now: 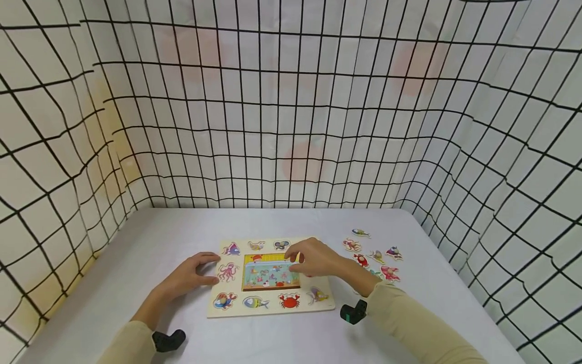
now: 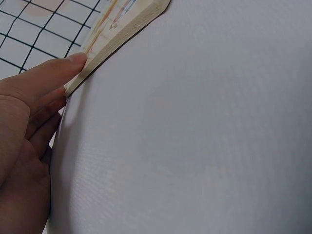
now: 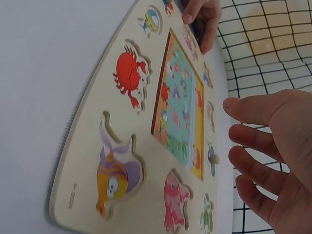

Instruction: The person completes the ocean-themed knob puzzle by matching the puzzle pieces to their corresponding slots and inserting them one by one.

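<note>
A light wooden puzzle board (image 1: pixel 268 308) with cut-out sea animal shapes and a colored sea picture in its middle lies on the table. At its left edge my left hand (image 1: pixel 187 275) touches the side with thumb (image 2: pixel 75 61) and fingers, which are slightly bent. Above the board's right half hovers my right hand (image 1: pixel 313 257); the right wrist view shows its fingers (image 3: pixel 256 139) loosely bent with nothing between them. Close by those fingers, a dark ray-like piece (image 3: pixel 211 157) with a small knob sits in a board slot. The red crab shape (image 3: pixel 127 73) shows in the board's near row.
Several loose sea animal pieces lie to the right of the board, among them a striped fish (image 1: pixel 360 232), a red crab (image 1: pixel 361 260) and a pink fish (image 1: pixel 389 273). Black netting (image 1: pixel 277 106) over white cloth walls encloses the table's back and sides.
</note>
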### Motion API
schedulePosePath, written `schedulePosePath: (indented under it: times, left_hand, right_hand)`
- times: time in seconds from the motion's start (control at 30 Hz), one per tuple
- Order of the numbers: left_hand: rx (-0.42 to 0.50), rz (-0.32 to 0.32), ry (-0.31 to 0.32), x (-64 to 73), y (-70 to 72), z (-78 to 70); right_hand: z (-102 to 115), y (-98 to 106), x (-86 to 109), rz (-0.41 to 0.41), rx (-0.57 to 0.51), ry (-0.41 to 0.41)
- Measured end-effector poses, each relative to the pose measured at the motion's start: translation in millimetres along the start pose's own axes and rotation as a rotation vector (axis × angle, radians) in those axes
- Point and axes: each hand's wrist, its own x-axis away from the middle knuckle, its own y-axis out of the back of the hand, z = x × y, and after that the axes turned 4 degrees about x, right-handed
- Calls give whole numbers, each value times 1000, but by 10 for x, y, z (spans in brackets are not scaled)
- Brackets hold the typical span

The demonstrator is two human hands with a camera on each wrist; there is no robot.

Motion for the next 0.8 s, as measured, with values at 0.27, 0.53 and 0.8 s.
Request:
schedulePosePath:
  times: [0.27,0.53,0.8]
  left_hand:
    - [-6,0,3,-16,-3,-4]
    - [-5,0,3,-9,1,-10]
    - [0,-1,6,-3,-6,-20]
  right_hand:
    - [-168,93,195,-22,0,-18]
    - [-355,135,399,-38,2,-68]
    - [-524,163,660,-28,43,-143]
